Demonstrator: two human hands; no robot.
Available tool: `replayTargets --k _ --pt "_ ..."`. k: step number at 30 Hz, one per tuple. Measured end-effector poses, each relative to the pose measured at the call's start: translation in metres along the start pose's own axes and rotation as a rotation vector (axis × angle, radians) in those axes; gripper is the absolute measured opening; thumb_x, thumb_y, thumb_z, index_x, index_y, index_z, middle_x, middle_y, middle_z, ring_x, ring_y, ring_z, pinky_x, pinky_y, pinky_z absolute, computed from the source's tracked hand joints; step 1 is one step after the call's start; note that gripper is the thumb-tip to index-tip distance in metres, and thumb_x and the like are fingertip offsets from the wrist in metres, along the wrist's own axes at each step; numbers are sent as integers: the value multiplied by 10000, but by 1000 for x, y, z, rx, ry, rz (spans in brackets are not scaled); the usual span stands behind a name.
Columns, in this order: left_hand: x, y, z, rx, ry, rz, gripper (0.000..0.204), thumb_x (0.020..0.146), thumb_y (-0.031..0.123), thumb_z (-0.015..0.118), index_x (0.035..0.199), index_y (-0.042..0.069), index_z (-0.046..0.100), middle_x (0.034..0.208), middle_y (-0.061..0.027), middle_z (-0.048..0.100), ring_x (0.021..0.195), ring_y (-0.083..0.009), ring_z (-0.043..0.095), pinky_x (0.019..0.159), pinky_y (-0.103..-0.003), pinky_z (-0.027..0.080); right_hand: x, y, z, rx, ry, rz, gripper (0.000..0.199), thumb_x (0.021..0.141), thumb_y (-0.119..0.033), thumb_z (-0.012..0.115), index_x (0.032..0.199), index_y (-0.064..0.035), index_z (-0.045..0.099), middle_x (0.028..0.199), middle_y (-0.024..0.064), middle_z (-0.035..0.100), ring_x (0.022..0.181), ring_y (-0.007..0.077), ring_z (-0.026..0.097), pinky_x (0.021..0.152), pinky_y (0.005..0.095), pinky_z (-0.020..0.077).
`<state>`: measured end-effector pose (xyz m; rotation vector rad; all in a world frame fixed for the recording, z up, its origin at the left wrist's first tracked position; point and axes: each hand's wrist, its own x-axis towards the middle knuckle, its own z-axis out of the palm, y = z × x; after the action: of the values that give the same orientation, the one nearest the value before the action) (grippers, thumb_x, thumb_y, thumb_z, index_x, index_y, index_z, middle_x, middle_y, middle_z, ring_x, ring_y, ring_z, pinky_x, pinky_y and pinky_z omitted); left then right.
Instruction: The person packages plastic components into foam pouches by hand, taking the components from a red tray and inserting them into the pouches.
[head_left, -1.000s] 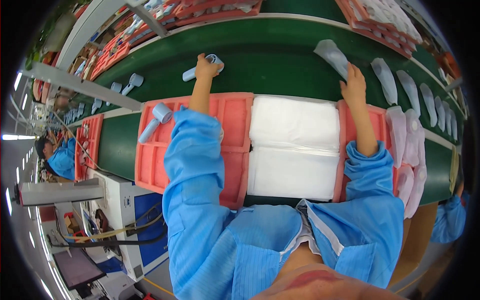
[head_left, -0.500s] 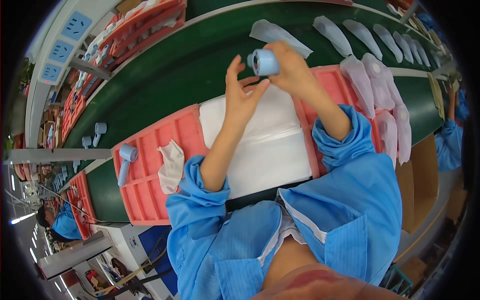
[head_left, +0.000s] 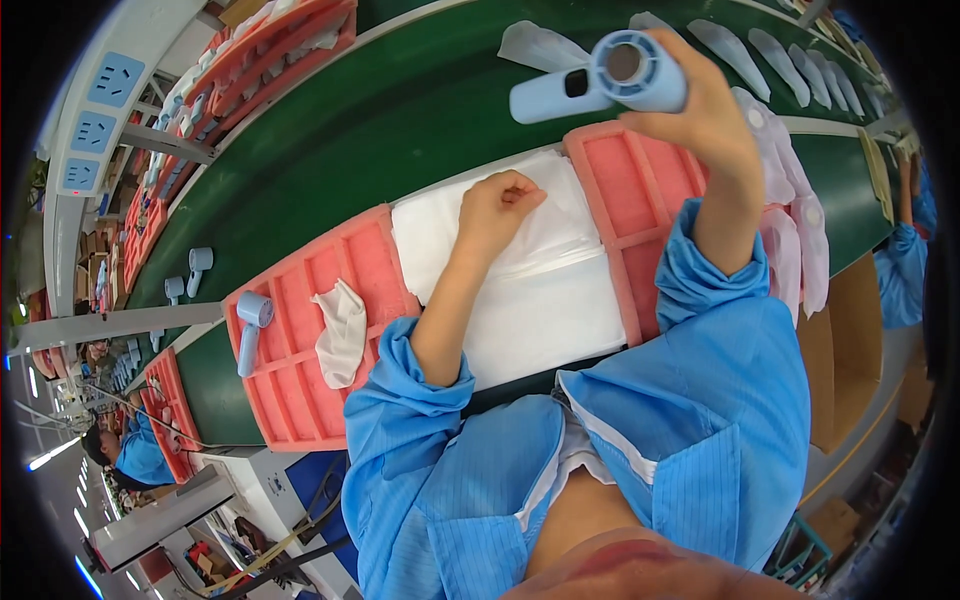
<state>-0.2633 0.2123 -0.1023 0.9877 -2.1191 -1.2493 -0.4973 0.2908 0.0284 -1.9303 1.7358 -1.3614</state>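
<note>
Handheld fan [head_left: 606, 84] could twist loose, we judge — the right hand [head_left: 706, 105] has fingers clamped only round its head — while the left hand [head_left: 490, 212], fingers together, overhangs white sheets [head_left: 545, 335].

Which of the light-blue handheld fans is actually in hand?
The handheld fan in the right hand, held over the green conveyor belt. Another fan lies on the pink tray left of the white stack; others lie farther left on the belt.
</note>
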Motion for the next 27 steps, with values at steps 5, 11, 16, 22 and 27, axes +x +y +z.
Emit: replayTargets --k 5,11,16,22,27 --pt "0 0 -26 -565 -26 -76 94 859 104 678 825 29 633 792 -6 622 699 -98 568 642 -247 462 -2 -3 -16 131 -167 -26 545 603 -61 732 1117 -39 555 988 67 592 904 182 563 819 286 445" --pt "-15 25 -52 -736 138 -32 60 899 94 634 896 39 611 820 -10 620 732 -85 564 690 -239 466 4 -7 39 236 -328 -122 555 598 -48 742 1120 -37 554 1005 62 586 937 154 559 844 273 441" --pt "-25 58 -60 -858 492 190 94 930 118 607 982 49 569 882 -15 611 791 -93 559 756 -250 456 0 -27 88 311 -161 -145 552 602 -4 724 1126 -43 555 1054 83 575 963 192 576 861 290 449" --pt "-17 44 -70 -1078 443 252 176 910 88 632 1045 62 522 920 -18 601 879 -103 550 836 -264 428 4 -29 92 211 31 -342 541 605 37 713 1119 -45 567 1096 107 553 985 251 582 862 314 458" --pt "-19 47 -74 -512 604 362 154 867 32 668 994 22 582 897 -25 599 827 -103 553 775 -235 438 2 -30 90 171 76 -358 544 590 38 739 1103 -42 577 1093 109 541 972 261 582 848 319 464"
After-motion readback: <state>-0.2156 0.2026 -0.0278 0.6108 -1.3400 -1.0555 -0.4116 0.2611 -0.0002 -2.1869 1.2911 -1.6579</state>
